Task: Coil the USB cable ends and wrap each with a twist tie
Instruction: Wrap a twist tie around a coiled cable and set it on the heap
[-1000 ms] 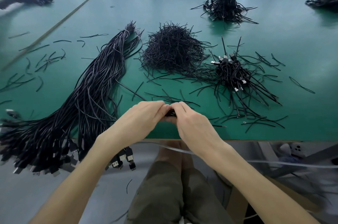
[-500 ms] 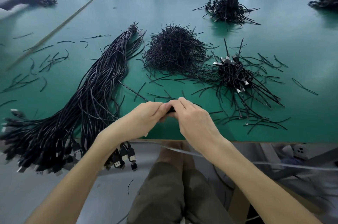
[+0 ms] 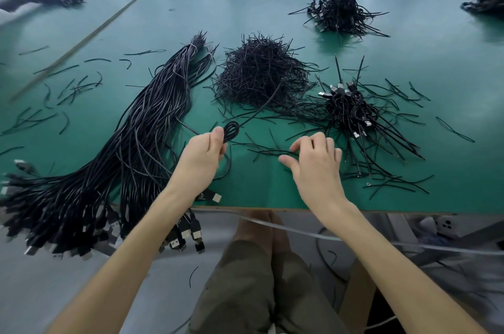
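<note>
Single head view, looking down, table (image 3: 272, 14) near

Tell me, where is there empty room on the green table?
Bare green table lies beyond the heap of loose black twist ties, left of the far pile of coiled black cables. More lies far right of the near coiled pile. Crowded: the long black cable bundle and around the left hand holding a black cable coil.
</note>
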`<control>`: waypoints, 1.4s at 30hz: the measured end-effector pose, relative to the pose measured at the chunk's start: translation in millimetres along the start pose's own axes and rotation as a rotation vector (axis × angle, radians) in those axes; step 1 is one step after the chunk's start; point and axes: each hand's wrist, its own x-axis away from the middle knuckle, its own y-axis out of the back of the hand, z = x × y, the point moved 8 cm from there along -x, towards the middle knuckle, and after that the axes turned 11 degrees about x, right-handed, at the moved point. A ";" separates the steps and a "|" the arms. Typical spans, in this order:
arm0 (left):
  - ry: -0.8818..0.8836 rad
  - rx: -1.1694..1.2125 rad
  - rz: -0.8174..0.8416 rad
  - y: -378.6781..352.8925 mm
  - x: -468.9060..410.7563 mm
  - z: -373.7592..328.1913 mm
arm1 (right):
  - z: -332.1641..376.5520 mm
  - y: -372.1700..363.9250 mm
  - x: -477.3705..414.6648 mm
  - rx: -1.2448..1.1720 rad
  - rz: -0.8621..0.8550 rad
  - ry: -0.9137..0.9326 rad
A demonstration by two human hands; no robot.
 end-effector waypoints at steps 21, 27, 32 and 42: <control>-0.065 0.056 0.095 -33.0 9.5 -9.9 | 20.1 10.6 2.0 -0.998 0.116 -0.162; -0.210 -0.066 0.113 -42.4 13.0 -18.7 | 42.8 1.9 15.3 -1.188 0.245 -0.204; -0.173 0.120 0.182 -43.7 14.1 -18.1 | 42.3 -2.3 19.8 -1.245 0.301 -0.190; 0.158 0.432 0.641 -52.9 35.6 -20.2 | 53.4 28.4 15.4 -1.350 0.426 0.183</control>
